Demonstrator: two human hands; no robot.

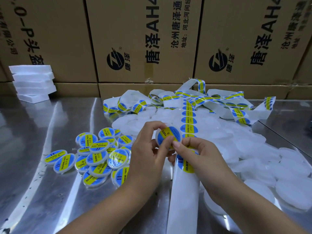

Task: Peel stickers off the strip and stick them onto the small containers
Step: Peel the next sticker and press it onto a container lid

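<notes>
My left hand (148, 146) holds a small round white container (168, 135) upright at the middle of the view, its face covered by a blue and yellow sticker. My right hand (194, 149) presses its thumb on the lower edge of that sticker, fingers curled. The sticker strip (188, 120), white backing with blue and yellow stickers, runs from under my hands back into a tangled heap (211, 100). A bare stretch of backing (184, 191) trails toward me. Labelled containers (96, 152) lie piled at the left. Unlabelled white containers (253, 149) lie spread at the right.
The work surface is a shiny steel table (42, 149). Large printed cardboard boxes (143, 39) stand as a wall along the back. A stack of white foam pieces (33, 81) sits at the back left.
</notes>
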